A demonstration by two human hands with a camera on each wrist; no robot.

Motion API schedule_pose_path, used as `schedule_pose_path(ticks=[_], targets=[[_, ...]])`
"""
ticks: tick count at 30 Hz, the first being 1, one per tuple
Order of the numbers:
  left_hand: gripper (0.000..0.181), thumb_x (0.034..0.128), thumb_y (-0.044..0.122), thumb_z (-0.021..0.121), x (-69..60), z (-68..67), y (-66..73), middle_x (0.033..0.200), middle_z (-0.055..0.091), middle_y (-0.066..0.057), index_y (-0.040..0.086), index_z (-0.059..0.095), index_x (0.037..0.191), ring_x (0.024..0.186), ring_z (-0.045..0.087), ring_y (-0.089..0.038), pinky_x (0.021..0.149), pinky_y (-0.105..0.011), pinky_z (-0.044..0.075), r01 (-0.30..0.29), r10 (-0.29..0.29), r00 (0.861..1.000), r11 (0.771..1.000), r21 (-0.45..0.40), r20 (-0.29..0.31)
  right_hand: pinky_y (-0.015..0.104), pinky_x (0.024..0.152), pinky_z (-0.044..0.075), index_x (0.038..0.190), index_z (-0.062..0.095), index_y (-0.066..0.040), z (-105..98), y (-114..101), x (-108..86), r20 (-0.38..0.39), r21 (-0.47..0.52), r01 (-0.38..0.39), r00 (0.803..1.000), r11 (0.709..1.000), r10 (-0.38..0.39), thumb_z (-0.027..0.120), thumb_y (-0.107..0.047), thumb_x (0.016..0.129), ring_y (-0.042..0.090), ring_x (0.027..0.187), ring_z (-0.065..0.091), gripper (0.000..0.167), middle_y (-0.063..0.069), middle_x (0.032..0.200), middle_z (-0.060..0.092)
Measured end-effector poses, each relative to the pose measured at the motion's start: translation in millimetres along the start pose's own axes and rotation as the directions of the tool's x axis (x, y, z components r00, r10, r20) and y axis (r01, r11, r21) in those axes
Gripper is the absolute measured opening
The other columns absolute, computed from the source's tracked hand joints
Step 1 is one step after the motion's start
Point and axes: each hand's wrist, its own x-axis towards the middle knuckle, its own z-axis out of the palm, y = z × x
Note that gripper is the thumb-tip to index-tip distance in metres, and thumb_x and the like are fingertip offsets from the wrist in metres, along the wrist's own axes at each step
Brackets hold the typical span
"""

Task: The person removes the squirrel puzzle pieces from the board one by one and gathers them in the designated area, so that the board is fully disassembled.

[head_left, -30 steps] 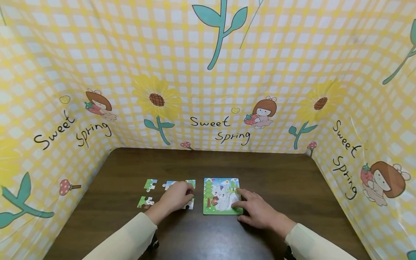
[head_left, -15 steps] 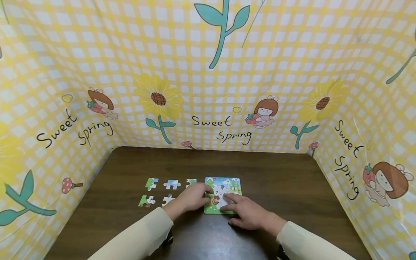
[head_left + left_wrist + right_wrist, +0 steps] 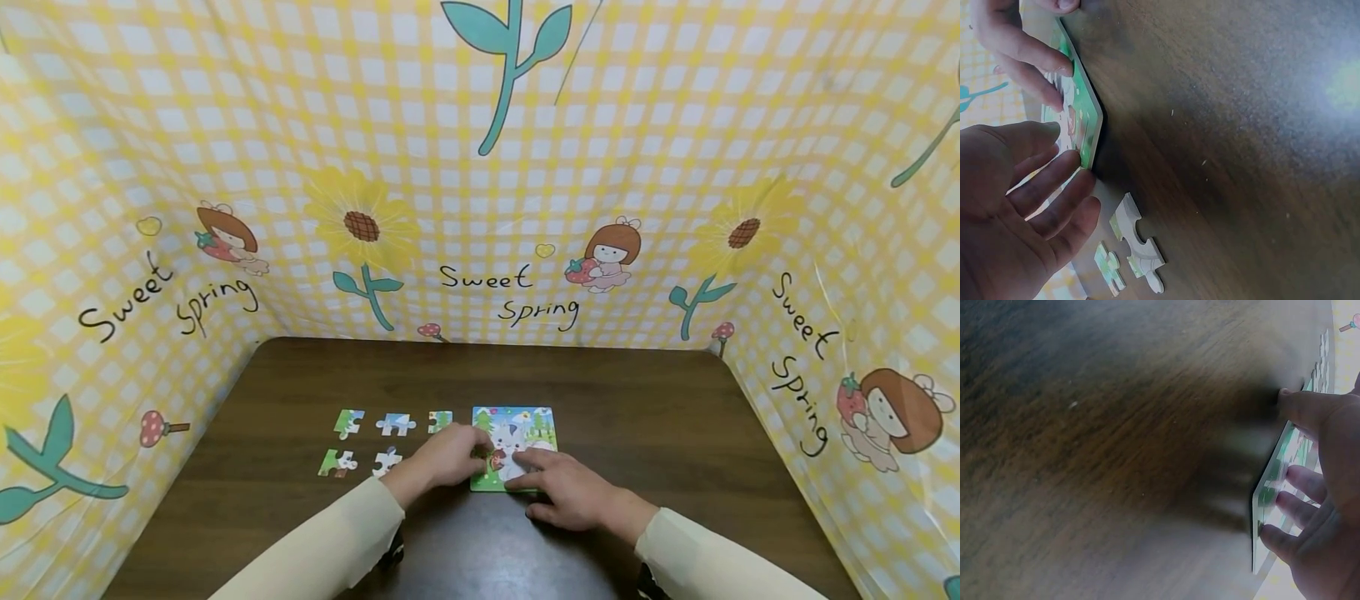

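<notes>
A square jigsaw puzzle [image 3: 542, 428] with a white squirrel picture lies flat on the brown table. My left hand [image 3: 450, 454] is at its left side, fingertips on or just by the picture; in the left wrist view that hand [image 3: 1029, 206] has loosely bent fingers and I see nothing held in them. Spread across the puzzle's lower right are the fingers of my right hand [image 3: 573, 492], pressing lightly or resting there. The right wrist view shows that hand [image 3: 1329, 512] with fingertips on the puzzle [image 3: 1266, 494] and the thumb off its edge.
Several loose jigsaw pieces lie left of the puzzle, among them a blue one [image 3: 396, 424], a green one [image 3: 348, 423] and a squirrel-patterned one [image 3: 337, 462]. Two pieces show beside the left hand, one larger-looking piece [image 3: 1138, 240] nearer. A yellow checked cloth [image 3: 480, 200] walls the table [image 3: 600, 379].
My left hand has moved right from the loose pieces to the puzzle's left side. Farther left over the picture, my right hand has slid too. Both hardly moved in the last half second.
</notes>
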Motion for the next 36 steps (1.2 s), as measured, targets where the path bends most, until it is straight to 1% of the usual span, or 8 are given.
schedule_pose_path(ticks=[10,14,17,20,23,28,31,36], targets=[[0.017,0.0891,0.012,0.072,1.3,-1.4,0.3,0.087,0.069,0.006,0.010,0.077,0.105,0.074,0.055,-0.009,0.072,-0.030,0.050,-0.018,0.018,1.000,1.000,-0.023,0.006,0.052,0.116,0.038,0.138,0.067,-0.027,-0.7,-1.4,0.1,-0.034,0.007,0.020,0.999,1.000,-0.020,0.072,-0.033,0.096,0.035,0.146,0.043,0.043,0.015,0.157,0.047],[0.003,0.0861,0.008,0.070,4.2,-1.8,-2.4,0.067,0.054,0.006,0.010,0.070,0.084,0.060,0.046,-0.009,0.060,-0.026,0.039,-0.042,0.042,0.999,0.998,-0.043,0.008,0.052,0.114,0.040,0.137,0.068,-0.026,-1.5,-1.6,2.3,-0.043,-0.006,0.042,0.998,0.999,-0.043,0.073,-0.031,0.095,0.036,0.145,0.045,0.042,0.016,0.156,0.049],[0.017,0.0852,0.006,0.068,6.9,-1.1,-4.6,0.061,0.045,0.006,0.013,0.059,0.072,0.054,0.039,-0.008,0.056,-0.024,0.031,-0.053,0.054,0.999,0.997,-0.053,0.008,0.050,0.114,0.040,0.137,0.068,-0.026,-2.1,-2.2,3.8,-0.033,-0.008,0.039,0.999,0.999,-0.040,0.073,-0.031,0.095,0.036,0.145,0.045,0.042,0.016,0.156,0.049],[0.015,0.0848,0.004,0.067,8.9,0.5,-6.2,0.061,0.044,0.007,0.013,0.061,0.075,0.055,0.039,-0.008,0.057,-0.024,0.031,-0.053,0.053,0.999,0.996,-0.074,0.001,0.048,0.116,0.040,0.137,0.068,-0.027,-2.8,-3.1,4.4,-0.021,-0.017,0.029,0.999,0.999,-0.029,0.073,-0.031,0.095,0.035,0.145,0.044,0.042,0.015,0.156,0.049],[0.007,0.0849,0.005,0.068,9.5,2.9,-6.6,0.065,0.051,0.007,0.011,0.072,0.087,0.059,0.044,-0.008,0.059,-0.025,0.036,-0.036,0.035,0.999,0.995,-0.098,-0.012,0.047,0.116,0.040,0.138,0.067,-0.027,-3.3,-3.5,3.7,-0.014,-0.020,0.024,1.000,1.000,-0.024,0.073,-0.031,0.095,0.034,0.145,0.045,0.043,0.015,0.156,0.049],[0.025,0.0866,0.007,0.070,8.3,5.7,-6.2,0.079,0.064,0.005,0.006,0.077,0.110,0.070,0.054,-0.009,0.066,-0.028,0.046,0.019,-0.025,0.999,0.987,-0.158,-0.038,0.050,0.114,0.040,0.139,0.066,-0.026,-4.7,-4.1,1.9,-0.010,0.004,0.026,1.000,1.000,-0.026,0.072,-0.031,0.096,0.037,0.145,0.044,0.043,0.016,0.157,0.047],[0.025,0.0864,0.005,0.070,6.3,5.4,-6.1,0.082,0.066,0.004,0.005,0.076,0.111,0.073,0.056,-0.010,0.068,-0.029,0.048,0.025,-0.039,0.997,0.979,-0.203,-0.066,0.051,0.114,0.040,0.138,0.067,-0.026,-5.1,-4.2,2.1,-0.010,0.011,0.028,1.000,1.000,-0.027,0.072,-0.031,0.096,0.037,0.145,0.043,0.043,0.017,0.157,0.047],[0.020,0.0876,0.002,0.068,2.6,5.1,-6.6,0.079,0.066,0.005,0.006,0.077,0.105,0.072,0.057,-0.009,0.069,-0.029,0.049,-0.010,-0.019,0.993,0.969,-0.246,-0.115,0.050,0.115,0.040,0.138,0.067,-0.026,-5.2,-3.8,2.5,-0.002,0.011,0.026,1.000,1.000,-0.026,0.072,-0.031,0.096,0.037,0.145,0.044,0.043,0.017,0.157,0.047]])
